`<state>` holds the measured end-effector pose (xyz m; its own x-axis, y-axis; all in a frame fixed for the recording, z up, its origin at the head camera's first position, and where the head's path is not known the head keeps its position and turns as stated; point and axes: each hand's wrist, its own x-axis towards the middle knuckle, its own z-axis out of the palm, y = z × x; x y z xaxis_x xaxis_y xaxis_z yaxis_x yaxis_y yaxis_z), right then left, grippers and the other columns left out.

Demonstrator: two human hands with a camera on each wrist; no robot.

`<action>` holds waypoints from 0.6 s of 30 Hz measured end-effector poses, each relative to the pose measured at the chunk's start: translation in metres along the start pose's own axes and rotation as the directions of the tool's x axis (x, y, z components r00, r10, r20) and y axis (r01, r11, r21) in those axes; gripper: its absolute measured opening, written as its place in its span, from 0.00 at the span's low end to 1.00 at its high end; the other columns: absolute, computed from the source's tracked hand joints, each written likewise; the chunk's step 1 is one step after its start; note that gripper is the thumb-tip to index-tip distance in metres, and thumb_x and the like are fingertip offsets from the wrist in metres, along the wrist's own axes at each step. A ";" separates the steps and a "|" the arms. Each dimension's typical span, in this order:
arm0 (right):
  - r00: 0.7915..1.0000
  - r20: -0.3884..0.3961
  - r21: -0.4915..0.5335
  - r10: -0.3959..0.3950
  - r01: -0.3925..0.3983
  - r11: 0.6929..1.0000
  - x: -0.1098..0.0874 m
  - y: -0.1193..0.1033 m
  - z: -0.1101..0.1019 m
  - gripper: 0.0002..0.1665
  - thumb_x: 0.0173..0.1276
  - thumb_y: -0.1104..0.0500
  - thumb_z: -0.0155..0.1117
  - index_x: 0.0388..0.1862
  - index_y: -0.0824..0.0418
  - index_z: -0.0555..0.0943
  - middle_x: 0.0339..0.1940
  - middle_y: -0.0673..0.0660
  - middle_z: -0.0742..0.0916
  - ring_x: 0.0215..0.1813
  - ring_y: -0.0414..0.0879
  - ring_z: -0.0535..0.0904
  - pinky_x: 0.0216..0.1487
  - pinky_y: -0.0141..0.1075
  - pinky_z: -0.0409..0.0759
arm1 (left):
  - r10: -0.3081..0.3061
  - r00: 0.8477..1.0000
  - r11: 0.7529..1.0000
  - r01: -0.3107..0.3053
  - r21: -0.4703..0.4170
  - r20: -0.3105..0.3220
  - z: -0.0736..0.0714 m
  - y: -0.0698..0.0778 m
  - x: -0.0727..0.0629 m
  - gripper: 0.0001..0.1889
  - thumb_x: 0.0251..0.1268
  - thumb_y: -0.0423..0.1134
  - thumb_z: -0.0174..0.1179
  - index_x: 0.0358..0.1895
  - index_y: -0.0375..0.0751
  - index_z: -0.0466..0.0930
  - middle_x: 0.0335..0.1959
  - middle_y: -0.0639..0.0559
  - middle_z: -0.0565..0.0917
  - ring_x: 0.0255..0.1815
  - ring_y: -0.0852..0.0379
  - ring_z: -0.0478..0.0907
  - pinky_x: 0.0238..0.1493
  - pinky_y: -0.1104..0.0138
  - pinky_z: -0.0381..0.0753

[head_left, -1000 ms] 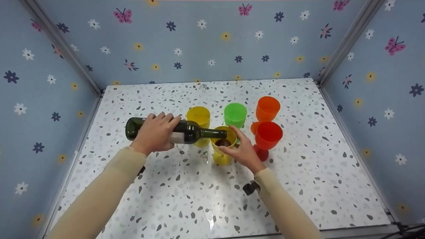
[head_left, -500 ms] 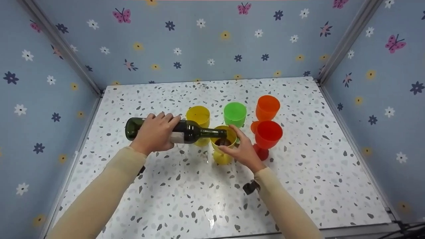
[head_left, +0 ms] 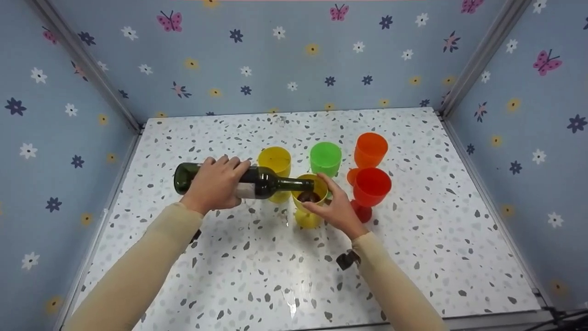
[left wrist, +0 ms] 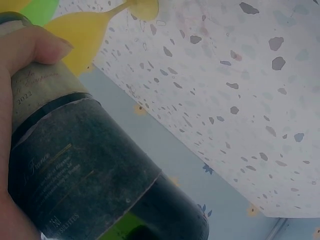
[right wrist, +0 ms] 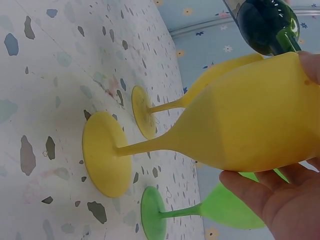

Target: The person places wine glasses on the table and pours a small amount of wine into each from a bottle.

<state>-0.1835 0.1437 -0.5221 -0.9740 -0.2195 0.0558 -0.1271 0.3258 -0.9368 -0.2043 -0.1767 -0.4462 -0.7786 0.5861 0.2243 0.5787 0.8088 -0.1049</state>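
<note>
My left hand (head_left: 216,185) grips a dark green wine bottle (head_left: 264,183) around its labelled body. The bottle lies nearly level, neck pointing right, with its mouth over the rim of a yellow goblet (head_left: 308,216). Dark red liquid (head_left: 308,197) shows inside that goblet. My right hand (head_left: 337,207) holds the goblet by the bowl, thumb on the near side and fingers on the far side. In the right wrist view the goblet (right wrist: 245,115) stands upright on its round foot, and a darker band in the bowl marks the liquid. The bottle's label (left wrist: 55,165) fills much of the left wrist view.
A second yellow goblet (head_left: 274,158) stands behind the bottle, partly covered by it. Behind my right hand is a green goblet (head_left: 325,158). An orange goblet (head_left: 370,149) and a red goblet (head_left: 372,187) stand to its right. Patterned walls (head_left: 294,55) enclose the speckled table (head_left: 257,285).
</note>
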 end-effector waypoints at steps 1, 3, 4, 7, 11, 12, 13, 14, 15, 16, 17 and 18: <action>1.000 -0.001 -0.003 -0.002 0.002 1.000 0.000 0.000 0.000 0.51 0.56 0.49 0.78 0.76 0.53 0.64 0.71 0.49 0.73 0.69 0.48 0.69 0.61 0.46 0.75 | 0.001 1.000 1.000 -0.001 0.002 -0.003 0.001 0.000 0.000 0.41 0.36 0.48 0.75 0.60 0.41 0.72 0.47 0.41 0.81 0.44 0.40 0.77 0.45 0.44 0.77; 1.000 -0.001 -0.007 -0.006 0.006 1.000 0.000 0.000 0.000 0.52 0.56 0.49 0.78 0.76 0.53 0.64 0.70 0.50 0.73 0.69 0.48 0.69 0.61 0.47 0.75 | 0.002 1.000 1.000 -0.002 0.003 -0.010 0.002 0.000 -0.001 0.40 0.36 0.48 0.75 0.59 0.41 0.72 0.47 0.41 0.81 0.44 0.40 0.77 0.45 0.44 0.77; 1.000 -0.001 -0.005 -0.007 0.007 1.000 0.000 0.000 0.000 0.51 0.56 0.49 0.78 0.76 0.53 0.64 0.70 0.50 0.74 0.69 0.48 0.69 0.62 0.47 0.74 | 0.004 1.000 1.000 -0.004 0.005 -0.013 0.002 -0.001 -0.001 0.39 0.36 0.48 0.74 0.59 0.41 0.72 0.46 0.41 0.81 0.43 0.40 0.77 0.44 0.44 0.77; 1.000 0.002 -0.017 0.005 -0.005 1.000 0.000 0.001 0.000 0.52 0.56 0.46 0.78 0.77 0.52 0.63 0.72 0.49 0.72 0.70 0.48 0.68 0.63 0.48 0.73 | 0.005 1.000 1.000 -0.005 0.006 -0.014 0.003 -0.001 0.000 0.39 0.36 0.47 0.74 0.59 0.41 0.72 0.46 0.41 0.81 0.43 0.40 0.77 0.44 0.44 0.77; 1.000 0.002 -0.023 0.011 -0.011 1.000 0.000 0.001 0.000 0.53 0.55 0.44 0.78 0.77 0.51 0.63 0.72 0.49 0.72 0.70 0.48 0.67 0.63 0.47 0.73 | 0.001 1.000 1.000 -0.001 -0.001 -0.017 0.004 -0.001 -0.001 0.40 0.35 0.48 0.74 0.60 0.41 0.72 0.46 0.41 0.81 0.43 0.40 0.77 0.44 0.45 0.77; 1.000 0.000 -0.024 0.008 -0.008 1.000 0.000 0.001 0.000 0.53 0.55 0.44 0.78 0.77 0.52 0.63 0.72 0.49 0.72 0.70 0.48 0.67 0.63 0.47 0.73 | -0.001 1.000 1.000 0.001 -0.008 -0.021 0.004 0.000 -0.002 0.41 0.35 0.48 0.75 0.60 0.41 0.72 0.47 0.41 0.81 0.43 0.40 0.77 0.44 0.45 0.77; 1.000 -0.003 -0.025 0.007 -0.007 1.000 0.000 0.001 0.000 0.53 0.55 0.44 0.78 0.77 0.52 0.64 0.72 0.49 0.72 0.70 0.48 0.67 0.64 0.47 0.73 | -0.006 1.000 1.000 0.005 -0.016 -0.023 0.005 0.000 -0.002 0.41 0.35 0.48 0.75 0.60 0.41 0.72 0.47 0.41 0.81 0.43 0.40 0.77 0.44 0.46 0.77; 1.000 -0.005 -0.026 0.005 -0.005 1.000 0.000 0.000 0.000 0.53 0.55 0.44 0.78 0.77 0.52 0.64 0.72 0.49 0.72 0.70 0.48 0.68 0.64 0.47 0.73 | -0.011 1.000 1.000 0.010 -0.025 -0.026 0.006 0.000 -0.003 0.41 0.35 0.48 0.75 0.60 0.41 0.72 0.47 0.41 0.81 0.43 0.41 0.77 0.44 0.46 0.77; 1.000 -0.007 -0.026 0.004 -0.004 1.000 0.000 0.000 0.000 0.53 0.55 0.44 0.78 0.77 0.52 0.64 0.72 0.49 0.72 0.70 0.48 0.68 0.64 0.47 0.73 | -0.017 0.999 0.999 0.016 -0.036 -0.027 0.007 0.001 -0.004 0.41 0.35 0.48 0.75 0.60 0.41 0.72 0.47 0.42 0.81 0.43 0.41 0.77 0.44 0.46 0.77; 1.000 -0.007 -0.025 0.003 -0.003 1.000 0.000 0.000 0.000 0.53 0.55 0.45 0.78 0.77 0.52 0.64 0.72 0.49 0.72 0.70 0.48 0.68 0.64 0.47 0.73 | -0.023 0.999 0.999 0.022 -0.045 -0.027 0.009 0.002 -0.005 0.41 0.35 0.48 0.75 0.60 0.41 0.72 0.47 0.42 0.81 0.43 0.41 0.77 0.44 0.46 0.77; 1.000 -0.005 -0.024 0.001 -0.001 1.000 0.000 0.000 0.000 0.53 0.55 0.45 0.78 0.77 0.52 0.64 0.72 0.49 0.72 0.70 0.47 0.68 0.64 0.47 0.73 | -0.031 0.999 0.998 0.030 -0.056 -0.026 0.010 0.002 -0.006 0.41 0.36 0.48 0.75 0.61 0.41 0.72 0.47 0.42 0.81 0.42 0.41 0.77 0.43 0.46 0.77; 1.000 -0.003 -0.023 0.001 -0.002 1.000 0.000 0.000 0.000 0.54 0.55 0.45 0.78 0.77 0.52 0.63 0.72 0.49 0.72 0.70 0.47 0.68 0.64 0.47 0.73 | -0.041 0.999 0.997 0.039 -0.067 -0.024 0.012 0.003 -0.007 0.41 0.36 0.48 0.74 0.61 0.40 0.72 0.47 0.42 0.81 0.42 0.41 0.77 0.43 0.46 0.77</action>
<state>-0.1831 0.1442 -0.5222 -0.9747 -0.2167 0.0553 -0.1300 0.3476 -0.9286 -0.2001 -0.1779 -0.4597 -0.7954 0.5512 0.2520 0.5628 0.8261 -0.0304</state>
